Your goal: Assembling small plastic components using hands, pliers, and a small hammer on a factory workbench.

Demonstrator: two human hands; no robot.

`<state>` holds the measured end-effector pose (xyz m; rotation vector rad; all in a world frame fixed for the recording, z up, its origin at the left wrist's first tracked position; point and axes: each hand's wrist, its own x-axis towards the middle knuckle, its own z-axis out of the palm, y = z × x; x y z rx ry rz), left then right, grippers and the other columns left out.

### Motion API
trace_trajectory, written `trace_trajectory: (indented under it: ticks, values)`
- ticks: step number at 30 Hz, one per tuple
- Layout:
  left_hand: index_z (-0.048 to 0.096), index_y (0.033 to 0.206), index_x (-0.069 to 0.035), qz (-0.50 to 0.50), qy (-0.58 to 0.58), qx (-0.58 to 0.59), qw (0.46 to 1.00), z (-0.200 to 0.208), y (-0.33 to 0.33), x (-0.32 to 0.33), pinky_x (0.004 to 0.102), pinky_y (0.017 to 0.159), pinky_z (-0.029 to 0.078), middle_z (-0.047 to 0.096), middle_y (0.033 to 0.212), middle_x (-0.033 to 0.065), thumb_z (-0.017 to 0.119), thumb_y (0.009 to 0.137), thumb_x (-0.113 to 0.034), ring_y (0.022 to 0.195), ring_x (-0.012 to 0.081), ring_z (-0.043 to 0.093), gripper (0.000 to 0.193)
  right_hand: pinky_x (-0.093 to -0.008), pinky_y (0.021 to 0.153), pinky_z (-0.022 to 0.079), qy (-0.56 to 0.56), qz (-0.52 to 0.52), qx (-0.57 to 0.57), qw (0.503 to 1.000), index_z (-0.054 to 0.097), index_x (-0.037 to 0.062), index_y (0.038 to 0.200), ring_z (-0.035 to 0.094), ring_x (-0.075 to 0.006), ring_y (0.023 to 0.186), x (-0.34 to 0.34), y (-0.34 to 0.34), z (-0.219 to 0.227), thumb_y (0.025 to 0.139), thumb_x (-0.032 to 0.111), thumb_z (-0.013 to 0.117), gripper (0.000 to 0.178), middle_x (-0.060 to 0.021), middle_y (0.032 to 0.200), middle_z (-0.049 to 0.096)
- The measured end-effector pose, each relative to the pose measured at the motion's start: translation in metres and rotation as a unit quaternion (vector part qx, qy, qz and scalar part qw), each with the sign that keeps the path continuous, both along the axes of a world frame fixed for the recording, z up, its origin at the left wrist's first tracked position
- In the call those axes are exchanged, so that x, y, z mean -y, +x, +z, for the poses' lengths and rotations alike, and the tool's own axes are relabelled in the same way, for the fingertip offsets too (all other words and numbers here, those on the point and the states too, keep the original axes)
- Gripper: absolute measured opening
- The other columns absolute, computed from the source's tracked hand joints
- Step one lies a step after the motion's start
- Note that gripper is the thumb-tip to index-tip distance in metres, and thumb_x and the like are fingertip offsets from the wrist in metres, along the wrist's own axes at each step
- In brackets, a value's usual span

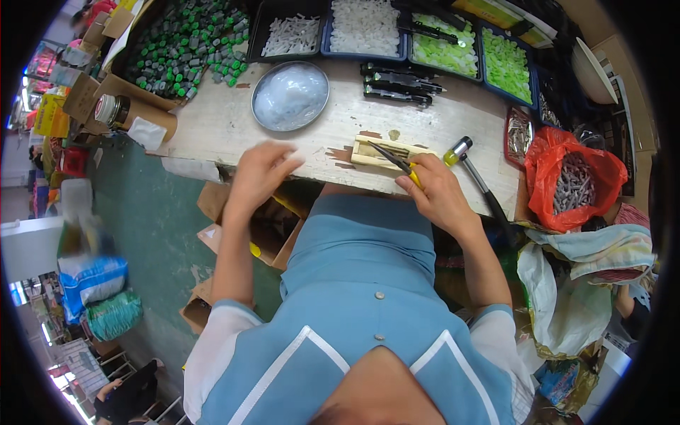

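Note:
My right hand (439, 185) is closed around the yellow handles of a pair of needle-nose pliers (391, 156). Their dark pointed jaws reach up and left over a small pale wooden box (363, 151), where a few thin dark pieces lie. My left hand (266, 171) hovers at the table's near edge, thumb and forefinger apart, its fingertips slightly blurred; I see nothing held in it. Beyond it sits a round metal dish (316, 116) heaped with shiny translucent material. Right of my right hand lies a hammer (484, 185) with a yellow-and-metal head and black grip.
Green-and-dark small parts (188, 53) fill the far left. Trays of grey, white (365, 28) and green pieces (506, 65) line the back, with black strip-like assemblies (400, 85) before them. A red bag (544, 185) of grey parts stands right. Cardboard boxes (283, 244) lie below the table.

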<state>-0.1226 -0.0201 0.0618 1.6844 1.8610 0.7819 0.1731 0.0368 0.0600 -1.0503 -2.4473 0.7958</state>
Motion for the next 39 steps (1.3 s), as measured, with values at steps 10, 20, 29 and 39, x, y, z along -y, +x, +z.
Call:
trace_trajectory:
  ticks: [10, 20, 29, 39]
  values:
    - [0.066, 0.094, -0.015, -0.155, 0.230, -0.275, 0.920, -0.040, 0.148, -0.170, 0.0483, 0.088, 0.027, 0.039, 0.126, 0.0135, 0.073, 0.063, -0.023, 0.117, 0.0320, 0.033, 0.032, -0.0380, 0.070, 0.042, 0.029, -0.061, -0.030, 0.997, 0.053, -0.0038, 0.074, 0.051, -0.0323, 0.080, 0.002, 0.019, 0.006, 0.082, 0.017, 0.060, 0.024, -0.0156, 0.086, 0.053]
    - [0.055, 0.098, -0.002, -0.087, 0.229, 0.127, 0.961, -0.014, 0.090, -0.123, 0.0242, 0.065, 0.044, 0.056, 0.079, 0.0079, 0.057, 0.084, -0.005, 0.069, 0.0162, 0.056, 0.015, -0.0383, 0.073, 0.042, 0.019, -0.098, -0.065, 0.993, 0.056, -0.0059, 0.082, 0.052, -0.0320, 0.083, -0.005, 0.022, 0.001, 0.083, 0.015, 0.058, 0.021, -0.0160, 0.089, 0.055]
    - [0.050, 0.110, -0.003, -0.057, 0.001, 0.471, 0.880, -0.002, 0.088, -0.050, 0.0188, 0.051, 0.040, 0.052, 0.069, -0.0003, 0.051, 0.092, -0.019, 0.056, 0.0049, 0.047, 0.024, -0.0392, 0.081, 0.041, 0.046, -0.054, -0.085, 0.994, 0.056, -0.0071, 0.089, 0.051, -0.0338, 0.092, -0.014, -0.014, 0.010, 0.084, 0.016, 0.056, 0.024, -0.0187, 0.101, 0.055]
    - [0.056, 0.101, 0.001, -0.068, 0.139, 0.273, 0.950, -0.004, 0.095, -0.042, 0.0250, 0.055, 0.043, 0.059, 0.072, 0.0085, 0.058, 0.086, -0.013, 0.057, 0.0134, 0.050, 0.021, -0.0396, 0.077, 0.041, 0.016, -0.029, -0.039, 0.999, 0.055, -0.0063, 0.085, 0.050, -0.0333, 0.088, -0.008, -0.017, 0.020, 0.085, 0.018, 0.055, 0.024, -0.0184, 0.090, 0.054]
